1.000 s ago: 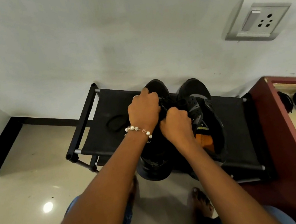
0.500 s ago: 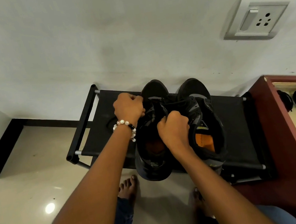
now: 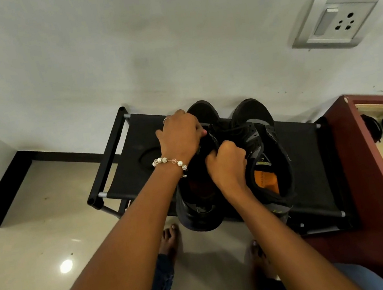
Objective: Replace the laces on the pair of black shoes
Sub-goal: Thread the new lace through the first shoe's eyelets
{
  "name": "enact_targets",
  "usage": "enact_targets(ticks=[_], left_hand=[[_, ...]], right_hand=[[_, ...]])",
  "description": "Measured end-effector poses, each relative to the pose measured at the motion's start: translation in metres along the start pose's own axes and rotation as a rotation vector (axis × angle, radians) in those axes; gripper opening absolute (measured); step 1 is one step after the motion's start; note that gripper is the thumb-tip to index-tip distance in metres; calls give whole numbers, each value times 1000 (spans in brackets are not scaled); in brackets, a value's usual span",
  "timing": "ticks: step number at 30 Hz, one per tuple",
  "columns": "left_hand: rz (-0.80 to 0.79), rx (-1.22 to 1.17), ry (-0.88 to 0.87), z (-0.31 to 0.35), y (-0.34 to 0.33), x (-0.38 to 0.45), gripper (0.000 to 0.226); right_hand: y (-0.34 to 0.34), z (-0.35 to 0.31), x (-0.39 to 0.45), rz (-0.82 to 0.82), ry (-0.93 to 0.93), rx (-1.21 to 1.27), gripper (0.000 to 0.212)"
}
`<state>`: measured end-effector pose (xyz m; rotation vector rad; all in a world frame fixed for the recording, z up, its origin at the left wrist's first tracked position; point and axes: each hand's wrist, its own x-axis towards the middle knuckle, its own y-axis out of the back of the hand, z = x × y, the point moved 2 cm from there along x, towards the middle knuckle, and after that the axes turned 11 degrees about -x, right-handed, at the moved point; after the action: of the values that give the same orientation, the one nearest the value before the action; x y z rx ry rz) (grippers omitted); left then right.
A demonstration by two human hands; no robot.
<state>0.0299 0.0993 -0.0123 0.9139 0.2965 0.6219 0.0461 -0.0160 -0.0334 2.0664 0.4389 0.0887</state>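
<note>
Place: a home, likely an entry corner or hallway.
Floor: glossy beige tile floor [image 3: 28, 258] with a black skirting [image 3: 4, 189] along plain white walls.
Furniture: a low black fabric shoe rack [image 3: 307, 151] against the wall, a dark red cabinet [image 3: 368, 192] just beside it.
Fittings: a wall socket with switch [image 3: 336, 19].
Person: barefoot, in jeans.

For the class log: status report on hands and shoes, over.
Left hand and right hand both fisted at the left shoe lacing. Right shoe beside it on rack. Nothing in the way.
</note>
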Motion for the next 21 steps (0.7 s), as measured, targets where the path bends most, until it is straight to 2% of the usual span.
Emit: enact_targets(ticks=[3,5,7,11,13,16,21], left_hand=[[-44,70,-15,-2,-6,-1,24],[-58,-34,-1,-6,-4,2,24],[-12,-325,114,-9,4,6,24],[161,-1222,575,-17,26,9,27],[216,-1407,649,-25,30,11,21],[182,-1347,599,-30,29,10,20],[-5,-708,142,-22,24,8,22]], right_hand=[[0,-1,0,-4,-12,1,15],[0,-1,0,-3,-9,1,12],[-1,-1,0,-1,-2,6,12],[0,-2,-1,-4,-12,1,13],[0,-2,-1,3,-5,-8,13],[0,-1,-1,8,-3,-38,13],[1,-3,-1,1,-9,-62,14]])
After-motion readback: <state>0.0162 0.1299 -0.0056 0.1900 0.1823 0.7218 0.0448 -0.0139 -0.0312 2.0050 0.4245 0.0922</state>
